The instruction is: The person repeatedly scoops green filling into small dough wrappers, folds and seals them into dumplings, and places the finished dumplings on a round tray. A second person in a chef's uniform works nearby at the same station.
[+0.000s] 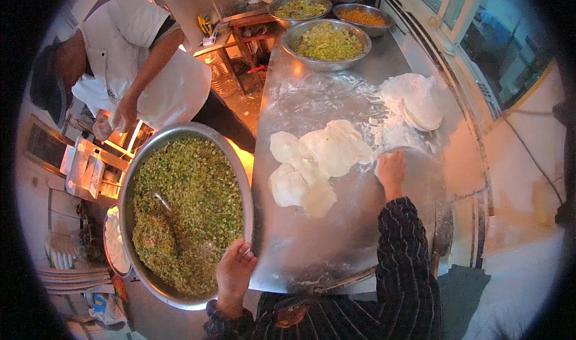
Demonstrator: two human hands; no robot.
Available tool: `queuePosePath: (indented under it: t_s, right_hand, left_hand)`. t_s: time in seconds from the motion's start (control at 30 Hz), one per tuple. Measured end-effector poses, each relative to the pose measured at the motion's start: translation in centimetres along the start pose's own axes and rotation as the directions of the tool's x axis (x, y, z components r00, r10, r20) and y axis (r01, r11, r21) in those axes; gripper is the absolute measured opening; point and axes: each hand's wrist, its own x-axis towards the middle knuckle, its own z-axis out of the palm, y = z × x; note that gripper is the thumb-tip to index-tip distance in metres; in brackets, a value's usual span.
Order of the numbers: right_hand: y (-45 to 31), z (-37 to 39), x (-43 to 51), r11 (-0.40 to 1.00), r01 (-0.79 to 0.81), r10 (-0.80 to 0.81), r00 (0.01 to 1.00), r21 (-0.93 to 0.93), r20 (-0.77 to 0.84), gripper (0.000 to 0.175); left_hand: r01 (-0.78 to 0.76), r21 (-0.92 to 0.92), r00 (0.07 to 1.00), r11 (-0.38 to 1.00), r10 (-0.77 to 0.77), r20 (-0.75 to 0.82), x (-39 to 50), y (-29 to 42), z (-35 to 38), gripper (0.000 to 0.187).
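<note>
My right hand (391,169) is on the steel table (297,250), its fingers curled at the edge of scattered flour (396,137); a bit of pale dough seems to show beside its fingers, but I cannot tell whether it is gripped. Left of it lie several flat dough rounds (337,146), partly overlapping. My left hand (236,263) is at the near right rim of a large metal basin (249,205), palm up with bent fingers; its hold is unclear. Chopped green filling (198,182) fills the basin, and a metal utensil handle (162,201) sticks out of it.
Steel bowls of chopped green filling (330,43) and orange filling (362,18) stand at the table's far end. A floury mound with a dough round (418,101) lies at the right, near the window wall. A co-worker (144,70) bends over at the left, beyond the basin.
</note>
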Motion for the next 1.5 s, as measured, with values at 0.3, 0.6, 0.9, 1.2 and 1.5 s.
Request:
queuePosePath:
  t_s: [0.3,0.6,0.9,1.2,1.5]
  right_hand:
    - [-3.3,-3.9,-20.7,0.717,0.653,-0.697,0.681,0.245,0.224,0.06]
    - [-5.1,-3.5,-23.1,0.828,0.555,-0.552,0.832,0.083,-0.056,0.055]
    - [1.8,-3.5,-18.4,0.841,-0.031,-0.168,0.934,0.54,0.314,0.042]
    - [2.7,-5.1,-18.1,0.803,-0.218,-0.223,0.754,0.555,0.619,0.039]
    - [-11.5,-9.8,-22.2,0.667,0.472,-0.63,0.771,0.577,0.097,0.046]
  left_hand:
    - [-0.023,-0.028,0.972,0.999,0.029,0.235,-0.8,1.3,-0.8,0.035]
    - [-0.067,-0.049,0.97,0.997,0.077,0.233,-2.7,3.7,-3.1,0.042]
    - [-0.076,-0.081,0.955,0.994,0.096,0.279,-3.0,4.9,-4.6,0.04]
    - [0.091,0.025,0.929,0.996,-0.094,0.357,-2.5,0.2,-5.1,0.038]
    - [0.104,0.073,0.947,0.992,-0.121,0.297,0.1,-2.5,-8.0,0.044]
